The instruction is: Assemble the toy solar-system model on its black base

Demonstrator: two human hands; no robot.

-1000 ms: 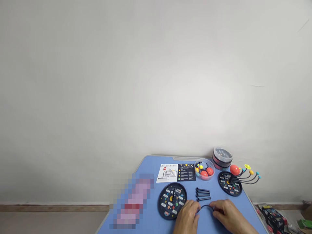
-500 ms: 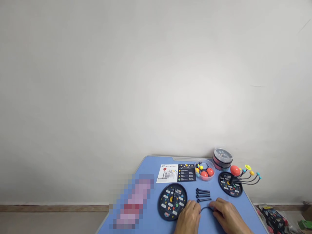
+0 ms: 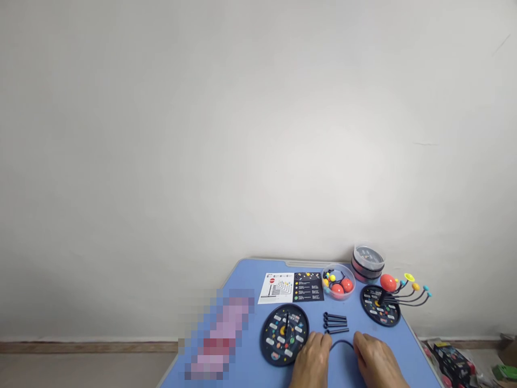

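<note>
Rod [image 3: 342, 341], black, slender, arched, both ends hidden

On my feed, the body shows only low in the frame, right of centre: the left hand [image 3: 312, 360] and, farther right, the right hand [image 3: 376, 358], both bare, knuckles uncovered, cropped by the bottom edge. Fingernails are too small for me to read.

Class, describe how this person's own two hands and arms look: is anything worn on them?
The left hand and right hand are both bare, without gloves. No ring shows on the visible fingers. No sleeve or watch shows before the picture's lower edge cuts the arms off.
</note>
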